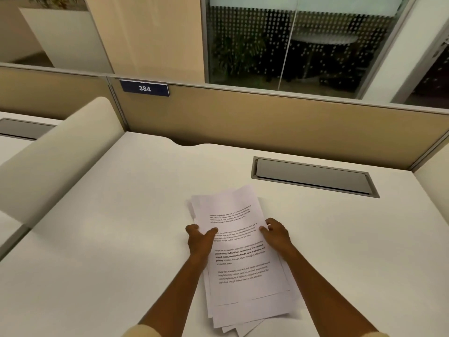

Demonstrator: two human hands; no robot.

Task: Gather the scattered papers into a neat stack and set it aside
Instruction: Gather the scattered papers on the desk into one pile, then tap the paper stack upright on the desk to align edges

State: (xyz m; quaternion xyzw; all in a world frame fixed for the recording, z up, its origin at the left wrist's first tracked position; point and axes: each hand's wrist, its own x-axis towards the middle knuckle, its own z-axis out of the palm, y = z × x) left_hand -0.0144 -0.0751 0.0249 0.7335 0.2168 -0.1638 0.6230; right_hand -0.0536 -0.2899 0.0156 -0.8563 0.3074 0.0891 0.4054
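Note:
A pile of white printed papers (239,261) lies on the white desk (109,239), gathered but uneven, with sheet corners fanning out at the near end. The top sheet carries several blocks of black text. My left hand (200,240) grips the pile's left edge, thumb on top of the sheets. My right hand (275,233) holds the right edge, fingers curled onto the paper. Both hands sit near the middle of the pile's long sides.
A grey cable hatch (313,176) is set into the desk behind the papers, to the right. A tan partition (267,120) with a blue "384" label (144,88) closes the back. A cream side divider (56,154) rises at the left.

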